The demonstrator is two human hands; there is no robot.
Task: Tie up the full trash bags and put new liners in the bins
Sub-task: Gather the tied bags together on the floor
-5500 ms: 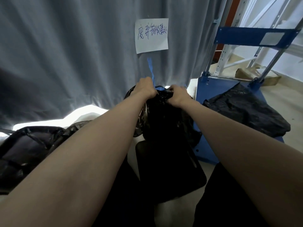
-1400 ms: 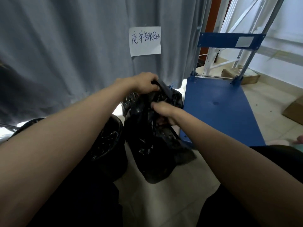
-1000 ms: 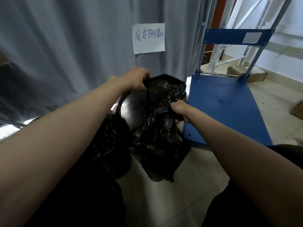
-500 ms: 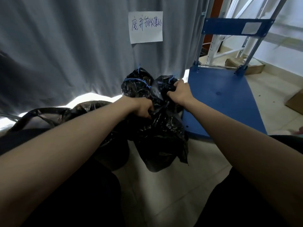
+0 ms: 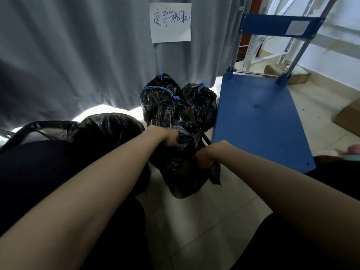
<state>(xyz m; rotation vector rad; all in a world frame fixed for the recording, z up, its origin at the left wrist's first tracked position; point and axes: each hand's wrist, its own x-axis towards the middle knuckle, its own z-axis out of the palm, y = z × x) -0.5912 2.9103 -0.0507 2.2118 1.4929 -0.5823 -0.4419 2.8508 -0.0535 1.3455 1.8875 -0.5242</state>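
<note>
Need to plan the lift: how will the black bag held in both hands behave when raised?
The black bag is thin, crinkled film bunched under the left hand and right hand, so probably floppy and sagging. Its glossy surface may slip. It looks slack, so likely light.

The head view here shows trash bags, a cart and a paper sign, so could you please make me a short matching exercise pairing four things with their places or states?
Things:
1. paper sign
2. tied trash bags
3. black bag
4. blue cart

Places or states:
A. standing on the floor at the right, deck bare
B. held in the grip of the left hand and right hand
C. hanging on the grey curtain
D. closed with blue ties, at the curtain's foot

Pairs: 1-C, 2-D, 3-B, 4-A
</note>
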